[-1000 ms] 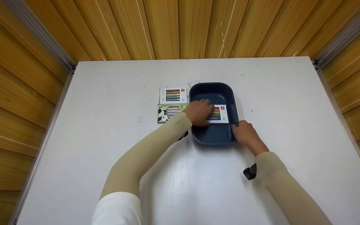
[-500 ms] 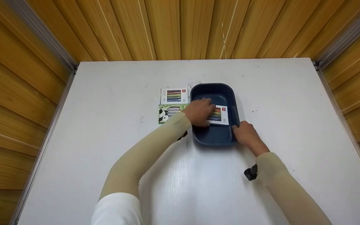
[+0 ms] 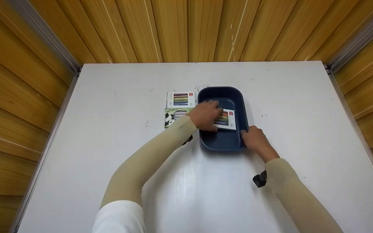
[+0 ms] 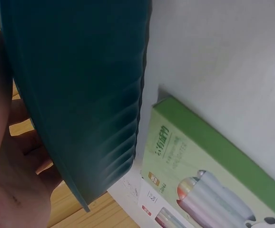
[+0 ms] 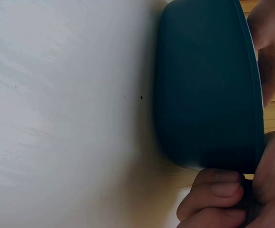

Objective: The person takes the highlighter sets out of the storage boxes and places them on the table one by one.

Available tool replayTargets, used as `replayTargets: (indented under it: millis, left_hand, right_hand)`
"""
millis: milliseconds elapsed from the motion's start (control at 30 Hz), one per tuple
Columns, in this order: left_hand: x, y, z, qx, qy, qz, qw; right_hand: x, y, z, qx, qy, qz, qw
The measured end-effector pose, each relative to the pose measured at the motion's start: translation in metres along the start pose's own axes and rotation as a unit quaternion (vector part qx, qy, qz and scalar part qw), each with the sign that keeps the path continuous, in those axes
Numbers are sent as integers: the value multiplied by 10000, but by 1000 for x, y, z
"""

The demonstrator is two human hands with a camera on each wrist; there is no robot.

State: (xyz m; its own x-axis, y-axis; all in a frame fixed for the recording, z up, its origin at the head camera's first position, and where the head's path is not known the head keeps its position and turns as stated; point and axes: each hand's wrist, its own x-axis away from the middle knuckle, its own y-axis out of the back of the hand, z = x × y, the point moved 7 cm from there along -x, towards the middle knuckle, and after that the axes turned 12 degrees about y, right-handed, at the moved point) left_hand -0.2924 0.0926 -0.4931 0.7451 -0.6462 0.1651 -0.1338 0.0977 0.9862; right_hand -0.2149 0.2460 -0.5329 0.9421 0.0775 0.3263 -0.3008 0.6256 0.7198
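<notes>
A dark blue plastic bin [image 3: 222, 142] stands on the white table. Inside it lies a white box of coloured pens [image 3: 227, 119], slightly turned, its left part hidden under my left hand [image 3: 205, 116]. That hand reaches over the bin's left rim and holds the box, thumb at the near side and fingers at the far side. My right hand [image 3: 255, 139] grips the bin's right rim near the front corner, thumb over the rim and fingers curled outside, as the right wrist view shows.
Left of the bin lie a second white pen box [image 3: 180, 99] and a green panda highlighter box [image 3: 173, 118], which is partly covered by my left forearm. Wood-panelled walls [image 3: 173, 32] border the white table [image 3: 108, 129].
The pen box in the bin has turned slightly and shifted a little towards me under my left hand. My right hand keeps its grip on the rim.
</notes>
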Motion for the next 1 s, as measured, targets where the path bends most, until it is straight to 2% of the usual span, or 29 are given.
replayTargets:
  millis: [633, 1000]
  left_hand:
    - [10, 11, 1, 45, -32, -58, 10000]
    - [14, 12, 2, 90, -112, -107, 9998]
  right_hand:
    - [0, 0, 1, 9, 37, -23, 10000]
    - [1, 1, 0, -23, -10, -9, 10000]
